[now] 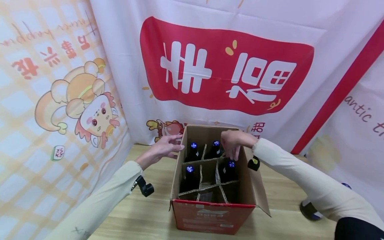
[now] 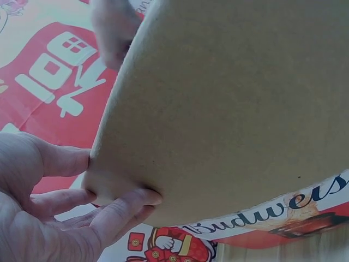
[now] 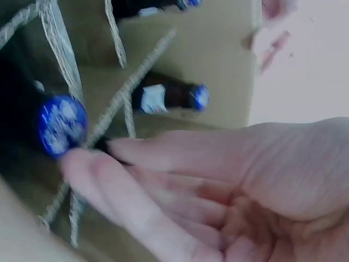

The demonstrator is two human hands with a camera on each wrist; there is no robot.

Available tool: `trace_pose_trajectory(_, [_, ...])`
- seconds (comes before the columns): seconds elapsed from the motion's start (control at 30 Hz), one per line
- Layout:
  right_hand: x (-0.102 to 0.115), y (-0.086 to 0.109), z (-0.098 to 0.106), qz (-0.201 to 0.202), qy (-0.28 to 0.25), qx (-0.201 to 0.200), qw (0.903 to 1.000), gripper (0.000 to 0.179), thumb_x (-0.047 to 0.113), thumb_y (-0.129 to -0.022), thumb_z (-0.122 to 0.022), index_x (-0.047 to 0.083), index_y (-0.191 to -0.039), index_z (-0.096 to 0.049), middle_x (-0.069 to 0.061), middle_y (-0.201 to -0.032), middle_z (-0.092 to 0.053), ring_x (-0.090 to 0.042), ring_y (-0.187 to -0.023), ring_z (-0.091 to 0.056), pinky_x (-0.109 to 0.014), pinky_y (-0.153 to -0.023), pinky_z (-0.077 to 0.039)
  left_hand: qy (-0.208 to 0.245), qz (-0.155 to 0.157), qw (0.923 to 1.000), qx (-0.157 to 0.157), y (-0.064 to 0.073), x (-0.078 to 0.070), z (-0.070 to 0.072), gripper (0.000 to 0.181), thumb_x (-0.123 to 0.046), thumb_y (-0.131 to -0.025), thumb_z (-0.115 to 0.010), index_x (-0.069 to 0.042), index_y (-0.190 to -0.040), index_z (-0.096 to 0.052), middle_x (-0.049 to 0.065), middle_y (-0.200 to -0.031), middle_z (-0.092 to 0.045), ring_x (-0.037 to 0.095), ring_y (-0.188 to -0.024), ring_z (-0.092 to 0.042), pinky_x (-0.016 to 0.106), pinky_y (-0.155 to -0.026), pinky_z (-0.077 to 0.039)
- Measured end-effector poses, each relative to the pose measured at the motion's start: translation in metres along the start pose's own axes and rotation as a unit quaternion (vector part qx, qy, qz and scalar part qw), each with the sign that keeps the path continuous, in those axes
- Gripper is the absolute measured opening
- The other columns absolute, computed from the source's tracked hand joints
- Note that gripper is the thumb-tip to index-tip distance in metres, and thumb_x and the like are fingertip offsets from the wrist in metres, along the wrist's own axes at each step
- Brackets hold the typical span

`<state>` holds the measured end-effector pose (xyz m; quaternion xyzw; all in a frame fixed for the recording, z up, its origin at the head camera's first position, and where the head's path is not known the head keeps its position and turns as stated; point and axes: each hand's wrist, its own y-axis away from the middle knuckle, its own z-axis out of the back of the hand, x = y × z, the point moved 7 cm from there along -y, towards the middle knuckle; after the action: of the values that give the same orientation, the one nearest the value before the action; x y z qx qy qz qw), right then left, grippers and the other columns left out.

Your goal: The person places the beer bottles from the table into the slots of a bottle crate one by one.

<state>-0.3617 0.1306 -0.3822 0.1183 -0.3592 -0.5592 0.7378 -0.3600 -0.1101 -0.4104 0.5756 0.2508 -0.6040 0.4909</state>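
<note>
A cardboard box (image 1: 214, 216) with an open top stands in the head view. Dark bottles with blue caps, such as the back left bottle (image 1: 194, 154), sit upright in its divided compartments. My left hand (image 1: 162, 146) is at the box's left side. In the left wrist view its fingertips press on the plain brown cardboard (image 2: 218, 109), with the thumb at the edge. My right hand (image 1: 235, 141) reaches down over the box's right side. Its index fingertip is right beside one blue bottle cap (image 3: 62, 125), and the thumb is extended.
Cardboard dividers (image 1: 201, 160) split the box inside. A flap (image 1: 260, 186) hangs outward on its right. Another dark bottle (image 1: 310, 210) stands on the wooden surface (image 1: 144, 213) at right, partly behind the right sleeve. Printed cloth (image 1: 126, 50) hangs behind and at both sides.
</note>
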Motion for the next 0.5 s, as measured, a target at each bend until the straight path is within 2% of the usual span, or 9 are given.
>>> trace_pose_trajectory(0.13, [-0.001, 0.011, 0.017, 0.051, -0.017, -0.037, 0.9979, 0.006, 0.002, -0.096, -0.071, -0.001, -0.09, -0.07, -0.015, -0.084, -0.078, -0.028, -0.07, -0.077, -0.037, -0.067, -0.067, 0.005, 0.001, 1.0, -0.001, 0.001, 0.0, 0.0, 0.067, -0.01, -0.103, -0.064, -0.006, -0.163, -0.034, 0.028, -0.155, -0.047, 0.041, -0.129, -0.06, 0.043, -0.093, -0.064])
trace_pose_trajectory(0.2, [-0.005, 0.016, 0.022, 0.067, -0.029, -0.044, 0.9963, 0.008, 0.006, -0.097, -0.072, 0.001, -0.092, -0.069, -0.014, -0.086, -0.078, -0.027, -0.073, -0.077, -0.036, -0.068, -0.067, 0.011, 0.004, 0.9999, 0.002, 0.001, 0.0, -0.001, 0.067, -0.009, -0.103, -0.064, -0.007, -0.163, -0.034, 0.028, -0.155, -0.047, 0.04, -0.129, -0.06, 0.043, -0.093, -0.064])
trace_pose_trajectory(0.3, [-0.013, 0.024, 0.03, 0.086, -0.058, -0.077, 0.9917, 0.011, 0.01, -0.099, -0.072, 0.001, -0.093, -0.069, -0.014, -0.088, -0.078, -0.027, -0.075, -0.077, -0.035, -0.069, -0.067, 0.011, 0.003, 0.9999, 0.003, 0.003, 0.0, -0.001, 0.068, -0.009, -0.103, -0.064, -0.007, -0.164, -0.034, 0.029, -0.156, -0.046, 0.04, -0.129, -0.06, 0.044, -0.094, -0.064])
trace_pose_trajectory(0.5, [-0.042, 0.051, 0.047, 0.126, -0.129, -0.182, 0.9666, 0.016, 0.011, -0.098, -0.073, -0.004, -0.097, -0.07, -0.017, -0.093, -0.079, -0.031, -0.077, -0.077, -0.038, -0.071, -0.067, 0.007, 0.001, 1.0, 0.001, 0.005, -0.001, -0.002, 0.068, -0.01, -0.103, -0.064, -0.006, -0.164, -0.033, 0.029, -0.16, -0.041, 0.044, -0.134, -0.056, 0.046, -0.096, -0.063])
